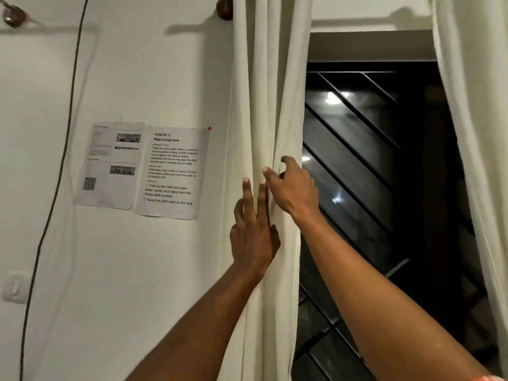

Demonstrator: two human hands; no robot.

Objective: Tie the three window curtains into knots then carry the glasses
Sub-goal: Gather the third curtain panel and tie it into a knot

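A cream curtain (pixel 269 92) hangs bunched in folds left of a dark window (pixel 365 171). My left hand (pixel 254 232) lies flat on the curtain's folds with its fingers straight and pointing up. Just above it, my right hand (pixel 291 185) curls its fingers round the curtain's right edge, thumb raised toward the window side. A second cream curtain (pixel 475 127) hangs at the right edge of the view. No glasses are in view.
Two printed sheets (pixel 145 169) are taped on the white wall to the left. A thin dark cable (pixel 59 166) runs down the wall. A wooden rod end (pixel 224 8) sticks out above the curtain. Diagonal bars cross the window.
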